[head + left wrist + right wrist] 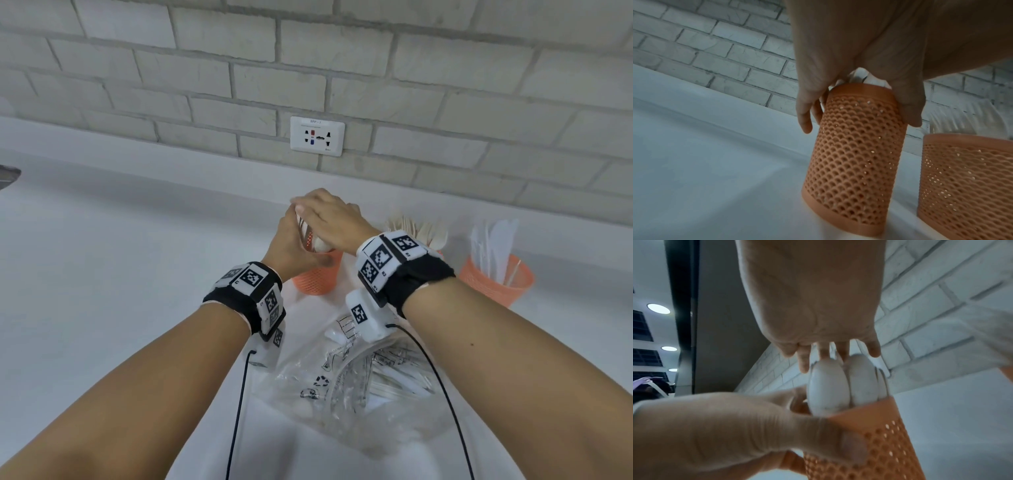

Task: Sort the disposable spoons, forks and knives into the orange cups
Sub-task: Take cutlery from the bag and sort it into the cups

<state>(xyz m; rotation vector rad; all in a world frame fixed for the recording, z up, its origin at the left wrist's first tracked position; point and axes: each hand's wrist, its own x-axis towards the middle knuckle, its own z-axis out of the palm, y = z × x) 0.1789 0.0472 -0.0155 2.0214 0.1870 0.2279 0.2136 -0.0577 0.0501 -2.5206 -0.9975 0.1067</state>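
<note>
My left hand [294,240] grips the leftmost orange mesh cup [318,277] near its rim, thumb on the near wall. In the left wrist view the left hand [859,125] wraps the cup [855,154] from above. White spoons [320,244] stand bowl-up in it. My right hand [329,216] lies over their tops with its fingers resting on the bowls. The right wrist view shows the spoons [828,394] under the right hand [838,356], above the cup [890,443]. A second cup [966,178] holds forks [418,229]. A third cup [496,281] holds knives [496,246].
A clear plastic bag [359,377] with white cutlery inside lies on the white counter [102,274] in front of the cups. A brick wall with a socket [317,136] stands close behind them. Black cables [239,394] run down from both wrists.
</note>
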